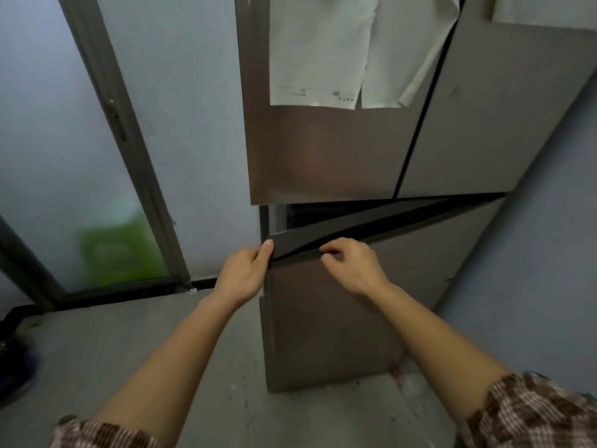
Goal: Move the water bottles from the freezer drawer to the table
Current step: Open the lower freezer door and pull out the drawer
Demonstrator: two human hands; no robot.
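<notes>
The brown freezer drawer (326,321) at the bottom of the fridge stands pulled out a little, with a dark gap above its top edge. My left hand (244,273) grips the drawer's top left corner, thumb on the rim. On the top edge further right sits my right hand (352,265), fingers curled over it. No water bottles or table are in view; the drawer's inside is hidden.
The fridge's two upper doors (323,150) are shut, with white papers (318,50) hanging on them. A frosted glass sliding door (64,163) with a dark frame stands to the left. Grey floor (135,344) lies below; a blue wall (542,279) is on the right.
</notes>
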